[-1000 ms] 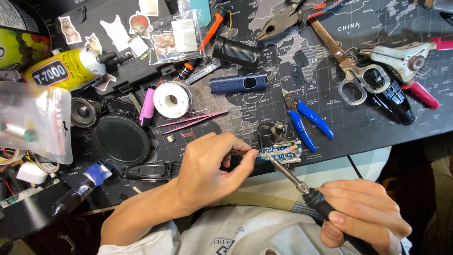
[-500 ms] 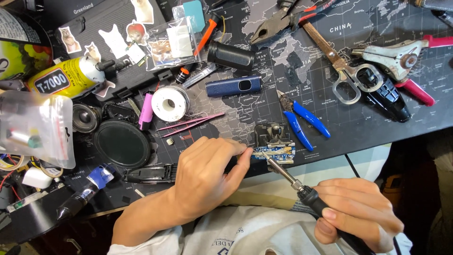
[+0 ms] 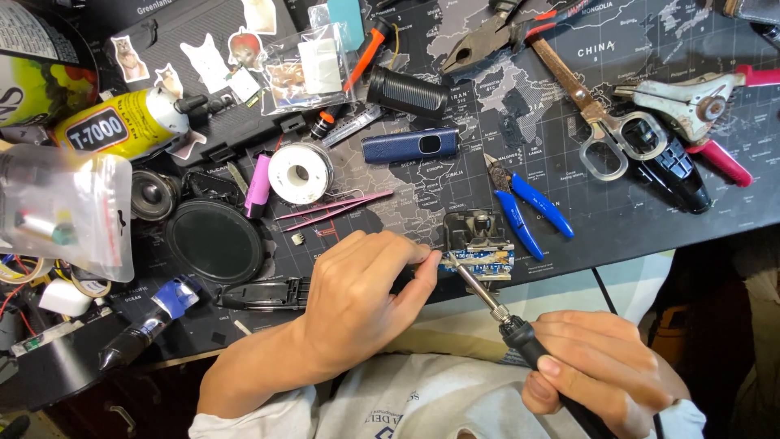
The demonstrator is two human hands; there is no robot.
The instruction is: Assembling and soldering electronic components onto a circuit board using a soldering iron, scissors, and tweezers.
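My right hand [image 3: 597, 366] grips the black handle of a soldering iron [image 3: 487, 299], whose metal tip touches a small blue circuit board [image 3: 478, 261]. The board sits clamped in a little black holder [image 3: 475, 228] at the front edge of the dark mat [image 3: 455, 183]. My left hand [image 3: 357, 297] rests on the mat just left of the board, thumb and forefinger pinched together at the board's left end; what they pinch is too small to make out.
Blue-handled cutters [image 3: 524, 207] lie right of the board, pink tweezers [image 3: 333, 210] and a solder spool [image 3: 300, 172] to the left. Scissors [image 3: 589, 114], pliers [image 3: 504, 32], a dark blue bar-shaped device [image 3: 410, 146], a yellow glue tube [image 3: 122, 126] and a round black lid [image 3: 214, 241] crowd the mat.
The iron's tip has come up to the board's lower edge. My left hand has shifted slightly right, its fingertips staying at the board's left end.
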